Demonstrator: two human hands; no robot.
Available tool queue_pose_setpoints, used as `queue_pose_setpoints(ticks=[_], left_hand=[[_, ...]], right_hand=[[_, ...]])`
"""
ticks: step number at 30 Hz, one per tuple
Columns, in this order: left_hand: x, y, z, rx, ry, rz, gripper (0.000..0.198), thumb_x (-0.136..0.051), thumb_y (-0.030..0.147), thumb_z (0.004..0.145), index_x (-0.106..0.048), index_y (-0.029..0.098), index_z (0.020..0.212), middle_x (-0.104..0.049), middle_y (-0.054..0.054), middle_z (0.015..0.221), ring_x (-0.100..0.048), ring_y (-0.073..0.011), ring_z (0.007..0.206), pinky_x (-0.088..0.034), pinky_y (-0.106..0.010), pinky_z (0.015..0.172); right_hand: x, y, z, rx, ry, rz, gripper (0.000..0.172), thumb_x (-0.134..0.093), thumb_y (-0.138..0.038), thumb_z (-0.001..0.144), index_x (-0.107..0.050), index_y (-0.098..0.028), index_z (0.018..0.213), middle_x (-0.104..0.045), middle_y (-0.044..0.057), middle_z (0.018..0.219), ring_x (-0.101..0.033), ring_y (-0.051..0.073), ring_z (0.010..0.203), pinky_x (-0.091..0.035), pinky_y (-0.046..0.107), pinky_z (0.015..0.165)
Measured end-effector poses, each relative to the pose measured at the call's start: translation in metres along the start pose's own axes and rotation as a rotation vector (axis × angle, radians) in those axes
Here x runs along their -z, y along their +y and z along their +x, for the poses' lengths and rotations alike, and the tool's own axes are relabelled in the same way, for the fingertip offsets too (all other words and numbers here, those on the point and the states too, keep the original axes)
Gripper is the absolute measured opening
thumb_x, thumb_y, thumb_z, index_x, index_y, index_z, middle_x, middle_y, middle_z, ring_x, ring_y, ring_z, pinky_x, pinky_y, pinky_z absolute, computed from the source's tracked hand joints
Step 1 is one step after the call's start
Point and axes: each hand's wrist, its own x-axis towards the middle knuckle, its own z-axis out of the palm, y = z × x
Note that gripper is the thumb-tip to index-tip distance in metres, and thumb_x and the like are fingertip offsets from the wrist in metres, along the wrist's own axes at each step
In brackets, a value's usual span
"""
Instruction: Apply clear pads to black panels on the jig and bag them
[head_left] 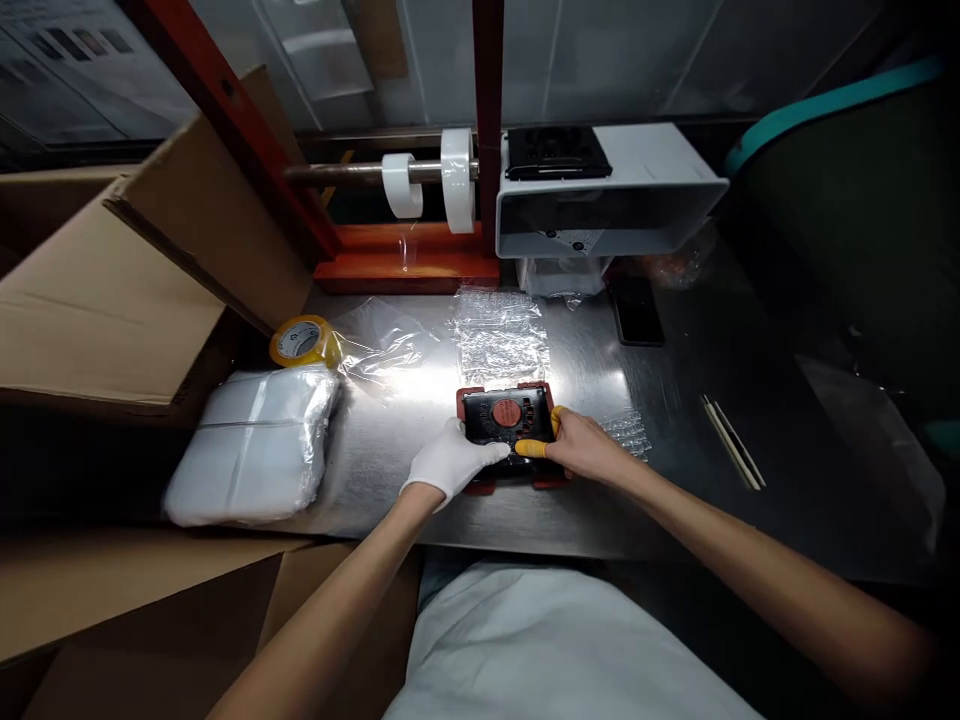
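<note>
Between my hands is a black plastic case with reddish-brown corners (pixel 491 412) and a round reddish disc on its upper face. My left hand (pixel 452 460), in a white glove, grips its left side with the thumb laid on top. My right hand (pixel 577 445), with yellow covers on thumb and finger, holds the right side, thumb also on the face. The fingers beneath the case are hidden. Just beyond the case lies a sheet of clear bubble wrap (pixel 501 335). Another piece of bubble wrap (pixel 630 434) is beside my right wrist.
A stack of clear plastic bags (pixel 251 450) and a yellow tape roll (pixel 304 342) lie left. Behind, a red stand (pixel 409 255) carries white tape rolls (pixel 457 180). A grey bin (pixel 660 160) holds up a black part (pixel 556 152). Right are a phone (pixel 637 312) and tweezers (pixel 731 442). Cardboard boxes (pixel 90 300) flank the left.
</note>
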Motion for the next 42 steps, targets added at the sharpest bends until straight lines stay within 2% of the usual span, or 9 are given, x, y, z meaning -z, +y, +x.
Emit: queue_pose_setpoints(ticks=[6, 17, 22, 25, 28, 30, 32, 36, 42], left_hand=[[0.006, -0.001, -0.005, -0.016, -0.077, -0.139, 0.038, -0.084, 0.034, 0.068, -0.066, 0.016, 0.096, -0.074, -0.007, 0.087, -0.069, -0.0226, 0.079, -0.054, -0.029, 0.069], [0.009, -0.009, 0.000, 0.073, -0.089, -0.148, 0.050, -0.087, 0.043, 0.063, -0.047, 0.020, 0.081, -0.056, 0.004, 0.066, -0.049, -0.0108, 0.055, -0.039, -0.023, 0.052], [0.007, -0.001, -0.003, 0.041, -0.039, -0.071, 0.039, -0.082, 0.035, 0.071, -0.050, 0.019, 0.085, -0.064, -0.001, 0.077, -0.060, -0.0155, 0.067, -0.048, -0.026, 0.063], [0.004, 0.000, -0.015, -0.003, 0.095, 0.060, 0.043, -0.081, 0.037, 0.071, -0.057, 0.015, 0.099, -0.070, -0.010, 0.089, -0.067, -0.0273, 0.085, -0.053, -0.037, 0.079], [-0.015, -0.013, -0.032, -0.177, 0.313, 0.232, 0.059, -0.072, 0.039, 0.081, -0.053, 0.014, 0.131, -0.062, -0.019, 0.131, -0.054, -0.0372, 0.126, -0.039, -0.052, 0.108], [-0.038, -0.027, -0.040, -0.510, 0.416, 0.478, 0.057, -0.058, 0.037, 0.093, -0.046, 0.016, 0.144, -0.046, -0.015, 0.152, -0.033, -0.0341, 0.146, -0.026, -0.052, 0.120], [-0.063, -0.036, -0.043, -0.744, 0.386, 0.669, 0.057, -0.049, 0.039, 0.098, -0.041, 0.017, 0.150, -0.035, -0.012, 0.160, -0.021, -0.0321, 0.152, -0.019, -0.053, 0.124], [-0.100, -0.031, -0.029, -0.848, 0.255, 0.790, 0.072, -0.051, 0.050, 0.096, -0.034, 0.011, 0.155, -0.026, -0.015, 0.163, -0.020, -0.0336, 0.152, -0.018, -0.053, 0.125], [-0.096, -0.006, -0.026, -1.037, 0.103, 0.700, 0.056, -0.057, 0.041, 0.096, -0.052, 0.010, 0.142, -0.044, -0.015, 0.154, -0.032, -0.0299, 0.148, -0.025, -0.047, 0.124]], right_hand=[[-0.008, 0.027, -0.005, 0.039, -0.046, 0.422, 0.048, -0.081, -0.049, 0.072, -0.043, -0.023, 0.086, -0.047, -0.010, 0.061, -0.051, 0.009, 0.046, -0.036, 0.023, 0.042], [-0.007, 0.031, 0.001, -0.007, -0.114, 0.555, 0.048, -0.085, -0.040, 0.068, -0.043, -0.023, 0.085, -0.044, -0.012, 0.062, -0.045, 0.007, 0.041, -0.041, 0.022, 0.042], [-0.006, 0.026, 0.003, -0.028, -0.096, 0.505, 0.046, -0.084, -0.035, 0.067, -0.042, -0.023, 0.083, -0.048, -0.010, 0.061, -0.050, 0.008, 0.043, -0.032, 0.020, 0.038], [-0.010, 0.025, -0.006, 0.030, -0.042, 0.502, 0.044, -0.082, -0.040, 0.069, -0.044, -0.022, 0.082, -0.047, -0.010, 0.060, -0.048, 0.008, 0.043, -0.030, 0.021, 0.038], [-0.022, 0.035, -0.024, 0.080, 0.117, 0.592, 0.044, -0.074, -0.049, 0.075, -0.050, -0.022, 0.099, -0.049, -0.009, 0.066, -0.048, 0.009, 0.044, -0.030, 0.022, 0.039], [-0.030, 0.048, -0.040, 0.095, 0.285, 0.685, 0.051, -0.070, -0.053, 0.078, -0.050, -0.022, 0.113, -0.050, -0.008, 0.069, -0.047, 0.009, 0.046, -0.029, 0.022, 0.040], [-0.036, 0.062, -0.055, 0.077, 0.408, 0.744, 0.055, -0.069, -0.054, 0.078, -0.050, -0.021, 0.117, -0.051, -0.007, 0.069, -0.046, 0.010, 0.047, -0.029, 0.022, 0.042], [-0.038, 0.079, -0.073, 0.033, 0.479, 0.757, 0.054, -0.071, -0.056, 0.078, -0.053, -0.021, 0.115, -0.054, -0.004, 0.071, -0.047, 0.011, 0.049, -0.033, 0.024, 0.044], [-0.044, 0.086, -0.073, 0.082, 0.542, 0.750, 0.052, -0.072, -0.057, 0.079, -0.055, -0.020, 0.112, -0.057, -0.004, 0.071, -0.049, 0.011, 0.050, -0.037, 0.025, 0.047]])
